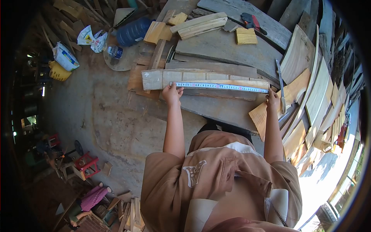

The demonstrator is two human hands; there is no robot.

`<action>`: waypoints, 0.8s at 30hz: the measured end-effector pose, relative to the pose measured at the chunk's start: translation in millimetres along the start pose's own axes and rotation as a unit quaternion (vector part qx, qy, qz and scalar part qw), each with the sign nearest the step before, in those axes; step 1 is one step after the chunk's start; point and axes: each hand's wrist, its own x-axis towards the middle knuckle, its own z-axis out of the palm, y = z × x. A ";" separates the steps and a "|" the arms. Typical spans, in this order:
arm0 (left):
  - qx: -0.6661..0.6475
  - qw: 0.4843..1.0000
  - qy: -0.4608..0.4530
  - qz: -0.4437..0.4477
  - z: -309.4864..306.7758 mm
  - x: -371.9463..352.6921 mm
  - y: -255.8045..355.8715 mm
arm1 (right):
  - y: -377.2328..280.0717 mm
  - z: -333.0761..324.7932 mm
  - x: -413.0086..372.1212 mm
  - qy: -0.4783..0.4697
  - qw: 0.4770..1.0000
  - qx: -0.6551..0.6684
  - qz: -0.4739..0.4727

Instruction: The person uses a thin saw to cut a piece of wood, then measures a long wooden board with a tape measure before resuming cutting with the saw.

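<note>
A tape measure [220,86] with a white and blue blade is stretched along a long wooden board [152,79] with crosswise lines on it. My left hand [172,94] is closed on the blade near the board's left part, the thumb and fingers at its lower edge. At the board's right end, my right hand [273,98] pinches the other end of the tape. Just beyond my right hand lies a long thin metal tool [281,83]. Wider grey planks [216,106] lie beneath the measured board.
Wood blocks [246,36], stacked slats [201,26] and a red and black tool [253,22] lie on the far planks. Boards [297,54] lean at right. A blue water jug [133,31] and bags [65,56] stand left. Another person [92,197] is at lower left, near a red stool [85,164].
</note>
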 end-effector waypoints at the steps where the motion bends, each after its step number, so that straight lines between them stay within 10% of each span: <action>1: 0.002 1.000 0.001 -0.002 0.3 -0.5 0.5 | -0.1 0.0 -0.4 0.001 1.000 0.003 -0.004; 24: -0.024 1.000 0.009 -0.018 -3.8 7.7 -3.3 | 2.3 1.6 1.0 0.015 0.999 0.027 -0.012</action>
